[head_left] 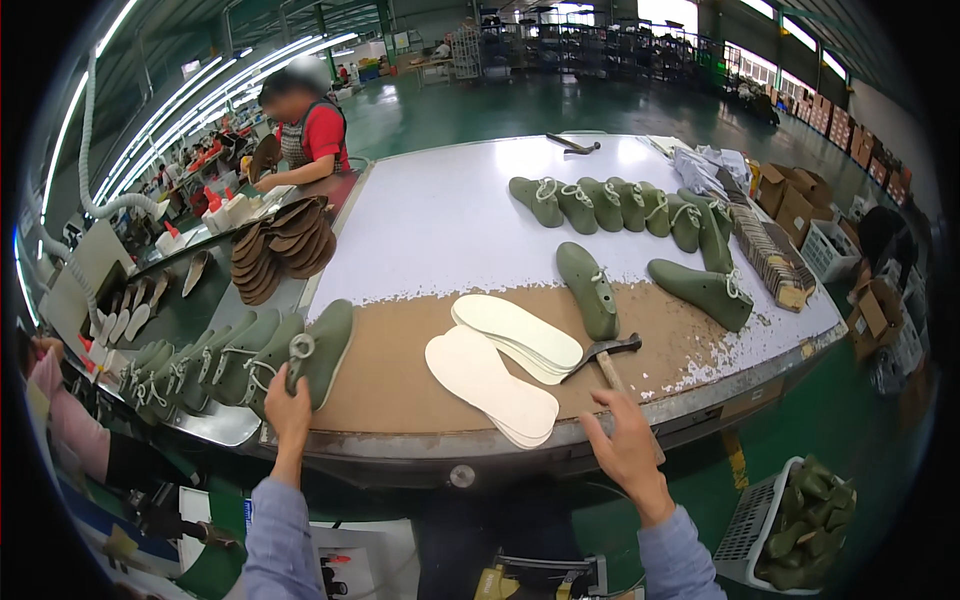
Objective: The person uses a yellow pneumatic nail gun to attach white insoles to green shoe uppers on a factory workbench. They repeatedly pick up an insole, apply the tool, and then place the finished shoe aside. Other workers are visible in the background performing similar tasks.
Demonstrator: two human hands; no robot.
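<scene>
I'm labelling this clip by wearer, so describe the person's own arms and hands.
Both hands are bare: the left hand and the right hand wear no gloves, and no watch or bracelet shows on either wrist. The left sleeve and the right sleeve are long and blue-grey, with creases in the cloth.

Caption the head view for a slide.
Left hand at a green shoe last, right hand by a hammer, with two piles of pale insoles on the workbench between them.
</scene>
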